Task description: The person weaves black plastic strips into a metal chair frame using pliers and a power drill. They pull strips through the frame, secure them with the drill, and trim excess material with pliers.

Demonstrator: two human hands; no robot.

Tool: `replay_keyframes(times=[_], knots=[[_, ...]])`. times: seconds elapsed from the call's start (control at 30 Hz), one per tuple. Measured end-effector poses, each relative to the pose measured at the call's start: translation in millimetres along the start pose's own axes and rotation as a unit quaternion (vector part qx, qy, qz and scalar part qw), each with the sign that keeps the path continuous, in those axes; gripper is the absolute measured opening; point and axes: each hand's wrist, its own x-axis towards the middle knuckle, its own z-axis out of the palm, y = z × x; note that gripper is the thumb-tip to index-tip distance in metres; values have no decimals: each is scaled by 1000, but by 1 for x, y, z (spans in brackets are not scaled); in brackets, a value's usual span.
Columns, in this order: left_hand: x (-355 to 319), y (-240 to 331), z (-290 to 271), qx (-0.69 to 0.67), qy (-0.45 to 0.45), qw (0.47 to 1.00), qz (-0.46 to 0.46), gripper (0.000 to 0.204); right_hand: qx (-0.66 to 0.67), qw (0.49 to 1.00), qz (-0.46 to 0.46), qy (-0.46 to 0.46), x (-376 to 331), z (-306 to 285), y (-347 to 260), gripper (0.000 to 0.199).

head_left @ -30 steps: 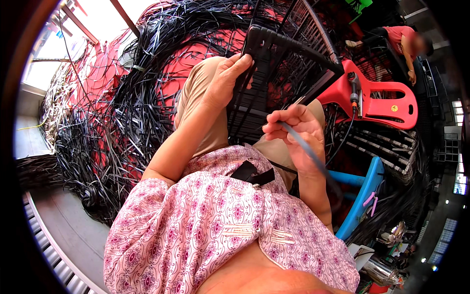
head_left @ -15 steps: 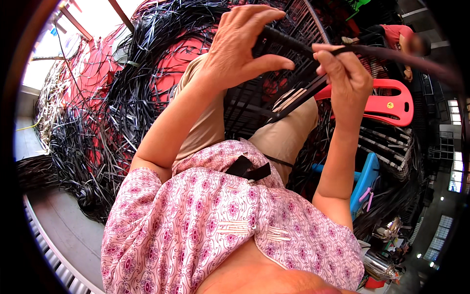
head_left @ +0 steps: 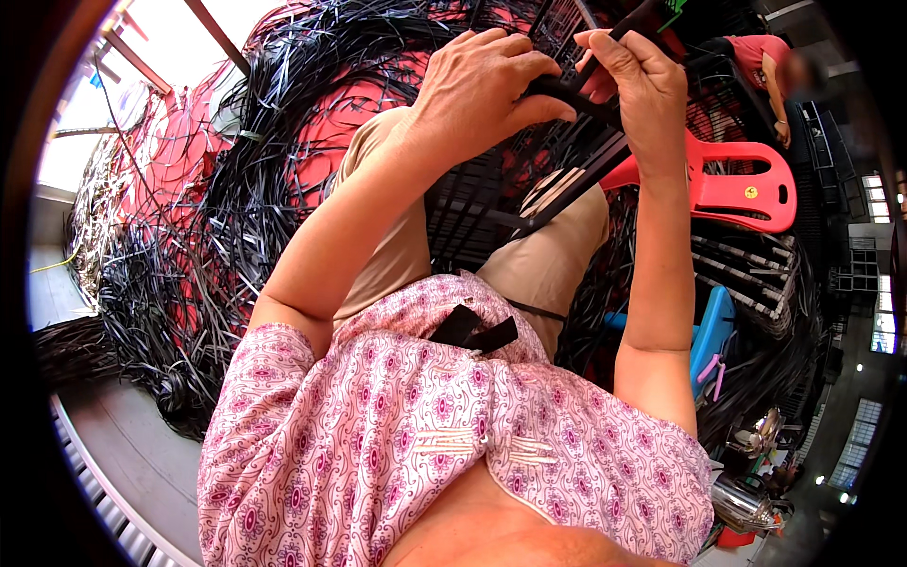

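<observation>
A black frame (head_left: 540, 221) with crossing bars and woven strips stands tilted between my knees. Around its upper dark bar (head_left: 590, 106), the thumb and fingers of my left hand (head_left: 482, 93) are closed. My right hand (head_left: 650, 102) is just to the right, its thumb and forefinger pinching a black strip (head_left: 639, 17) that runs up past the fingertips. How the strip meets the bar is partly hidden by the fingers. Pale sticks or strips (head_left: 553, 197) show low inside the frame, near my right knee.
Tangled black strips (head_left: 269, 123) lie in a large heap over red material at left. A red plastic chair (head_left: 746, 189) is at right, above a blue plastic thing (head_left: 715, 331). A metal pot (head_left: 742, 501) sits lower right. Another person (head_left: 761, 61) is at upper right.
My left fingers have closed from a wide spread onto the bar. My right hand has moved up and slightly left, and the strip now points upward instead of stretching off to the right.
</observation>
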Motion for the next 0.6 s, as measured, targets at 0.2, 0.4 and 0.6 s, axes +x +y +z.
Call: replay_keyframes(times=[0.2,0.4,0.6], knots=[[-2,2,1,-1,11,1000,-10,44,6,1000,5,-5,5,2,5,25],[-2,0,1,-1,12,1000,-10,41,65,998,22,-5,5,2,11,27],[-3,-1,3,-1,14,1000,-10,40,87,995,46,-10,7,1,12,26]])
